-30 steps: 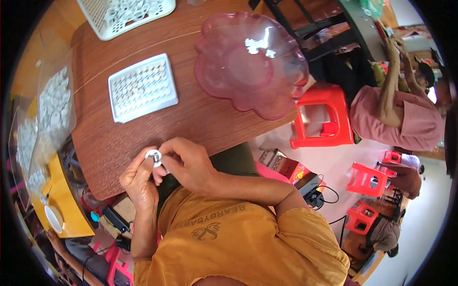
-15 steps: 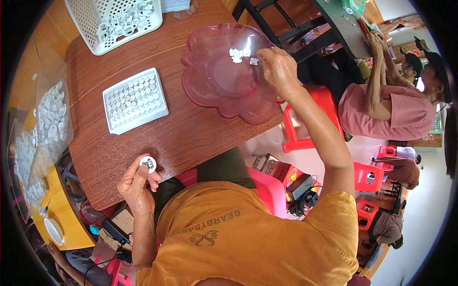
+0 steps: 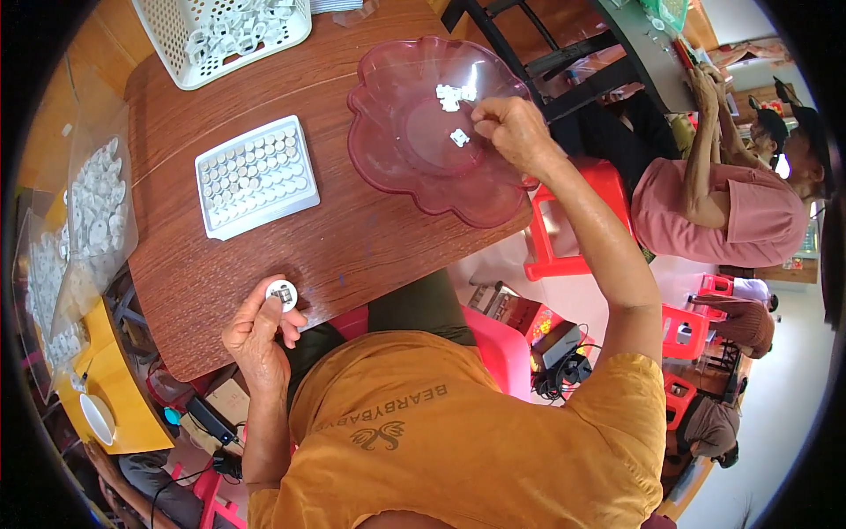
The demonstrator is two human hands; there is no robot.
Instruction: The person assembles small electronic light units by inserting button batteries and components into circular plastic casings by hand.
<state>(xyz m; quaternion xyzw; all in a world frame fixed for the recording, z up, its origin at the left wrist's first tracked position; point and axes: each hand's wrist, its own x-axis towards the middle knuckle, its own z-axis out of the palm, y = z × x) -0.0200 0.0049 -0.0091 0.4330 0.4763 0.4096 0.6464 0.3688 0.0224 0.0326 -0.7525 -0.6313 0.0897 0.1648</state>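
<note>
Between thumb and fingers, my left hand (image 3: 260, 331) grips a round white plastic piece (image 3: 282, 294) with a dark and metallic part in its middle, just off the table's near edge. My right hand (image 3: 515, 132) reaches over the right side of a translucent red, scalloped bowl (image 3: 379, 159). Its fingers are pinched together, and what they hold, if anything, is hidden. Inside the bowl, one small white plastic piece (image 3: 459, 137) lies close to those fingertips. Several similar white pieces (image 3: 451, 95) sit in a cluster farther back.
A white tray (image 3: 264, 219) of round silver discs stands on the brown table (image 3: 344, 256). Behind it is a white perforated basket (image 3: 185, 75) of white parts. Clear bags of white parts (image 3: 95, 198) lie at left. A red stool (image 3: 551, 247) and a seated person (image 3: 714, 212) are at right.
A white piece near my right fingertips now lies apart, nearer the bowl's front. My right hand has shifted slightly down in the picture. The left still grips the round piece.
</note>
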